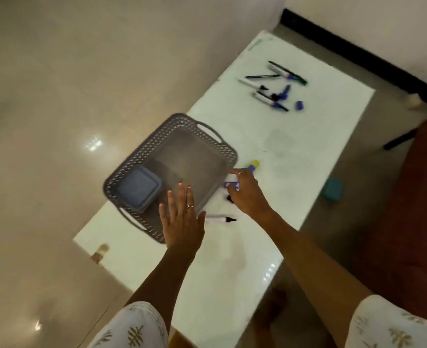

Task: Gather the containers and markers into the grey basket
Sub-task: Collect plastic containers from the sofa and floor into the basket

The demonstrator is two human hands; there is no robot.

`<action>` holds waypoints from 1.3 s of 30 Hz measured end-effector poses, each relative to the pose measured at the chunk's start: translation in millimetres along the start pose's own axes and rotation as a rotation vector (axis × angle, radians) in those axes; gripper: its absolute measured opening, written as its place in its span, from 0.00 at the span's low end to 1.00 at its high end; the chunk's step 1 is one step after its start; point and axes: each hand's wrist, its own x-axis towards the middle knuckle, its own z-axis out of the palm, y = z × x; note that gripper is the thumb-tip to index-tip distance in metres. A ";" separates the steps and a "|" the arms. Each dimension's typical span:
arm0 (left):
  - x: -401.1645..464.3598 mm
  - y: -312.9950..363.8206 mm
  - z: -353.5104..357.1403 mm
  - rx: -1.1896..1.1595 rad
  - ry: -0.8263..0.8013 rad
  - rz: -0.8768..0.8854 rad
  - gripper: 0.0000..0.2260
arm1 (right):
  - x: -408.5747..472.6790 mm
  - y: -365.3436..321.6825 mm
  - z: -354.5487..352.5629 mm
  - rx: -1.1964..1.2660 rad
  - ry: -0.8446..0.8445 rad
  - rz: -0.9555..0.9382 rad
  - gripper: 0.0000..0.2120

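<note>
Left hand point(182, 222) flat, fingers straight, over the grey basket point(142, 151) — right hand point(245, 194) pinching a blue marker point(232, 185)

A white glossy tabletop point(232, 267) is carrying a grey basket point(202, 136) sitting toward its 9 o'clock edge. A cluster of markers point(274, 85) is lying toward 1 o'clock, a loose blue cap point(299, 105) just beside them. A black-tipped marker point(221, 219) is lying near the basket's 5 o'clock corner, a yellow-capped one point(254, 165) at its 3 o'clock.
</note>
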 end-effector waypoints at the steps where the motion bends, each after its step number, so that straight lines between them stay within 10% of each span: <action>1: -3.1 23.9 2.4 0.005 -0.005 0.019 0.31 | -6.5 16.8 -22.3 0.001 0.056 0.005 0.17; 16: -37.2 342.2 55.2 0.193 -0.296 0.360 0.28 | -116.9 282.7 -280.0 0.038 0.334 0.505 0.14; 39: 104.2 505.4 101.5 0.234 -0.624 0.504 0.39 | 18.7 384.3 -373.8 0.292 0.242 0.626 0.21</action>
